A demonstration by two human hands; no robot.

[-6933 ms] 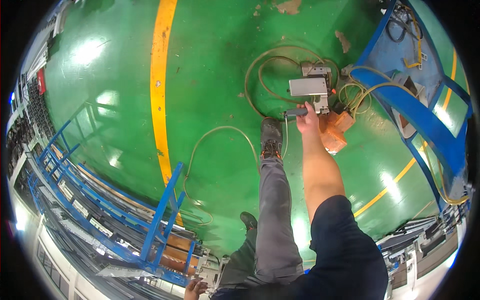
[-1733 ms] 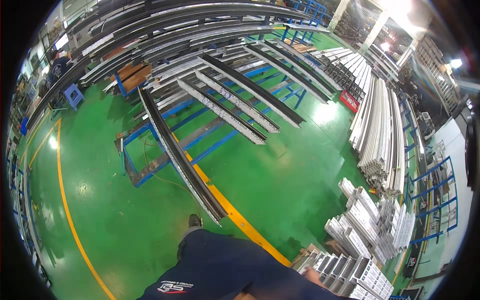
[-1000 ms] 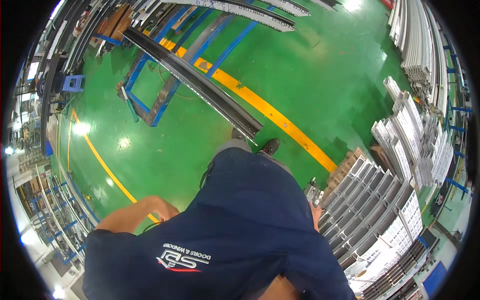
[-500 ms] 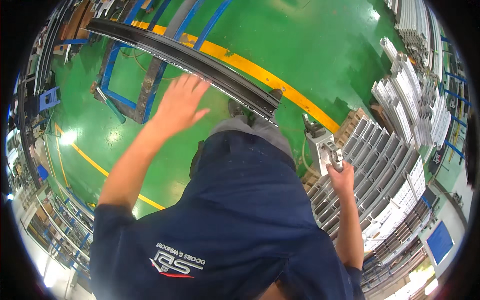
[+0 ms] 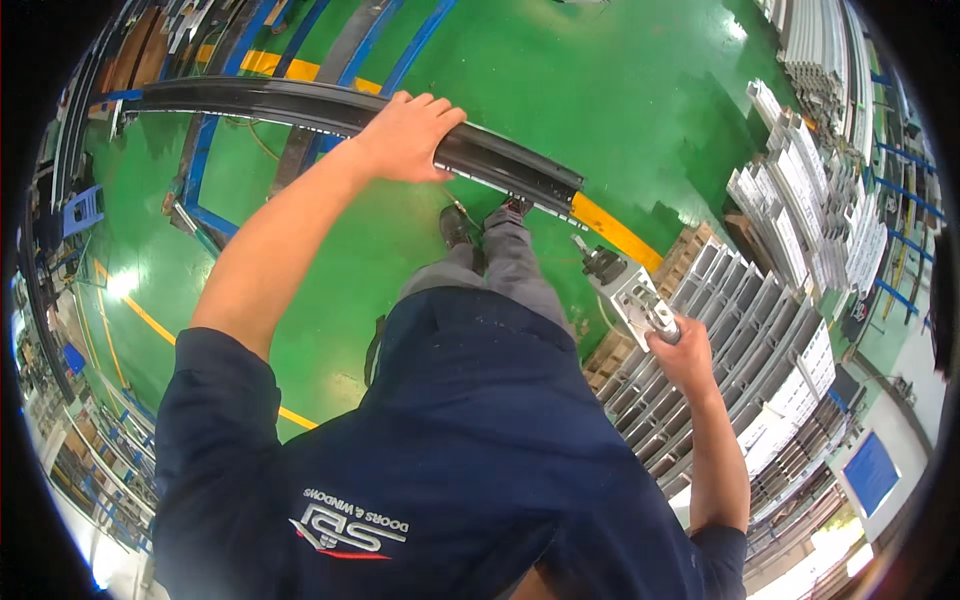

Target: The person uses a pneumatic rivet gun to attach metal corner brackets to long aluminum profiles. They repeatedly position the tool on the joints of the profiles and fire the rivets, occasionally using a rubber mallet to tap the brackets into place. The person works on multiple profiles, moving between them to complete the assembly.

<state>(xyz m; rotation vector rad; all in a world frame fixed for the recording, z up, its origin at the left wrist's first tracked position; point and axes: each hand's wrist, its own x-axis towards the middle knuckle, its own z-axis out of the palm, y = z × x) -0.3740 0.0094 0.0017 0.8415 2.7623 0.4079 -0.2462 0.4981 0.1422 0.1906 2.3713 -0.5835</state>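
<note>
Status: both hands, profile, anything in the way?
Left hand clasping long black channelled profile; right hand gripping silver boxy metal tool. Tool apart from profile. No obstruction visible between them.

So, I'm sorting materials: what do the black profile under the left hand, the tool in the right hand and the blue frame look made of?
Black profile: probably coated metal, semi-gloss, from its even black surface and streaked highlights; plastic possible. Tool: likely metal, silver-grey, judging by its bright, hard-edged body. Blue frame: perhaps painted metal, as its bars look evenly coloured; core unseen.
</note>
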